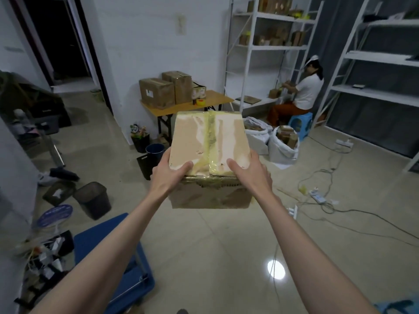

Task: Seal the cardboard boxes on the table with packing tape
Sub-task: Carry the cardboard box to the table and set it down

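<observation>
Gripping the taped brown cardboard box (207,141) at its near corners, the left hand (169,173) and right hand (251,171) carry it above the floor; keep it level toward the wooden folding surface (217,98).

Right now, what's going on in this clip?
A person is carrying a cardboard box in both hands above the floor, away from the wooden table. The left hand and right hand grip its near corners, thumbs on top. Yellowish packing tape already runs along the top seam. On the table, more boxes stand beside a tape roll. Another person sits by the white shelves.
</observation>
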The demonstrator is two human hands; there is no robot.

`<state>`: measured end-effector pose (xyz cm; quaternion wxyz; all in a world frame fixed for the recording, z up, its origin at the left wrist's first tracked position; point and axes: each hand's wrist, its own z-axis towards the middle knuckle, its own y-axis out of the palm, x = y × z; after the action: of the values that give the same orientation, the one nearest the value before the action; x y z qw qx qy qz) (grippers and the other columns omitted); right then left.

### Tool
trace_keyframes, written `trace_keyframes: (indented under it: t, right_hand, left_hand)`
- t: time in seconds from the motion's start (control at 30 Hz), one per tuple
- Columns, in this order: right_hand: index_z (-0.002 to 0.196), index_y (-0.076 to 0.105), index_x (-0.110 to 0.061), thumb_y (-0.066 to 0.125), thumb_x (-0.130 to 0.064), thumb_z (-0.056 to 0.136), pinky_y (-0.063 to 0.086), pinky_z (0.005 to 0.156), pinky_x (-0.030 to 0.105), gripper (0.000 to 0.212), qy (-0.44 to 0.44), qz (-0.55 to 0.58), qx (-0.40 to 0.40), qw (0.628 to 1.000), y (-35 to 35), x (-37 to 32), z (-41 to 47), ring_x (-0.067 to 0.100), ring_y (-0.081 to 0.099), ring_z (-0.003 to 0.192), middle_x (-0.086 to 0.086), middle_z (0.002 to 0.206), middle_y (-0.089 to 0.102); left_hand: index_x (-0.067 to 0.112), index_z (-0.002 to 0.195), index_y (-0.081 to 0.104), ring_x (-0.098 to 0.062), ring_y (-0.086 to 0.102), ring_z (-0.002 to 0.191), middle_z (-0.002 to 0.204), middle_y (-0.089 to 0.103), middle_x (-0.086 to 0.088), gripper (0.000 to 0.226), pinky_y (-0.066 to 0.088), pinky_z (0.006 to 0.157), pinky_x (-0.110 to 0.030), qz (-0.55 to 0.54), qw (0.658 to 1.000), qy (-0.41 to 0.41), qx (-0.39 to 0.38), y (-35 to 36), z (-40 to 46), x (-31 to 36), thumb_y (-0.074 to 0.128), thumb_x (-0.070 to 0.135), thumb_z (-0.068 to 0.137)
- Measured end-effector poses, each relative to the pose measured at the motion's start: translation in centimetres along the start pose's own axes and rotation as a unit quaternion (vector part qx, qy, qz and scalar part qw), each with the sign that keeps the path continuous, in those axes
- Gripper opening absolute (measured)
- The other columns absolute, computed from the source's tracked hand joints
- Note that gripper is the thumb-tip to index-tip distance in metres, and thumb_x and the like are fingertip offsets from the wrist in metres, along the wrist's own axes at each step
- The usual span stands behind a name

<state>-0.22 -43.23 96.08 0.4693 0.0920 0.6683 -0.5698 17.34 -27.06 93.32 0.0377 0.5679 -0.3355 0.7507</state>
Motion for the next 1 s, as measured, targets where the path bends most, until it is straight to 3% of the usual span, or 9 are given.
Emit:
trace_keyframes:
  t: [0.1, 0.33, 0.53, 0.8, 1.0]
  right_hand:
    - [0.152, 0.029, -0.030, 0.056, -0.070, 0.088, 0.040, 0.100, 0.045, 0.080, 0.005, -0.003, 0.006, 1.000, 2.3, -1.4, 6.6, 0.037, 0.049, 0.132, 0.008, 0.147, 0.051]
    - [0.145, 0.037, -0.029, 0.057, -0.069, 0.088, 0.039, 0.089, 0.041, 0.073, 0.018, 0.026, 0.028, 0.999, 6.0, -4.5, 19.8, 0.036, 0.051, 0.127, 0.006, 0.138, 0.057]
    - [0.146, 0.039, -0.027, 0.055, -0.073, 0.087, 0.041, 0.099, 0.045, 0.077, 0.017, 0.036, 0.042, 0.998, 7.3, -5.4, 28.9, 0.034, 0.049, 0.130, 0.004, 0.139, 0.056]
    - [0.144, 0.041, -0.028, 0.059, -0.068, 0.088, 0.042, 0.096, 0.044, 0.072, 0.008, 0.046, 0.044, 0.998, 8.1, -4.0, 43.3, 0.032, 0.051, 0.129, 0.001, 0.138, 0.058]
    - [0.148, 0.038, -0.029, 0.060, -0.070, 0.085, 0.044, 0.101, 0.048, 0.079, -0.001, 0.060, 0.032, 0.998, 7.5, -2.2, 56.1, 0.033, 0.051, 0.131, 0.002, 0.141, 0.057]
  left_hand:
    - [0.042, 0.149, 0.033, -0.026, 0.051, 0.125, 0.139, 0.056, 0.004, 0.090, 0.047, 0.103, -0.053, -0.012, 1.000, 0.008, -0.004, 0.8, 7.0, -0.6, 0.062, 0.072, 0.069]
    - [0.050, 0.147, 0.029, -0.029, 0.051, 0.127, 0.140, 0.056, 0.005, 0.087, 0.045, 0.105, -0.053, 0.010, 0.999, 0.027, -0.036, 1.3, 22.2, 0.1, 0.063, 0.072, 0.070]
    - [0.041, 0.152, 0.030, -0.032, 0.047, 0.131, 0.143, 0.054, 0.002, 0.083, 0.041, 0.109, -0.052, 0.021, 0.997, 0.052, -0.046, 3.5, 31.1, 1.6, 0.065, 0.064, 0.080]
    - [0.047, 0.148, 0.030, -0.028, 0.052, 0.129, 0.140, 0.058, 0.006, 0.095, 0.042, 0.108, -0.054, 0.014, 0.998, 0.039, -0.042, 10.0, 43.9, 2.5, 0.061, 0.078, 0.065]
    - [0.038, 0.153, 0.029, -0.030, 0.050, 0.131, 0.143, 0.055, 0.003, 0.086, 0.041, 0.104, -0.045, 0.036, 0.998, 0.044, -0.023, 16.4, 53.8, 5.3, 0.067, 0.064, 0.079]
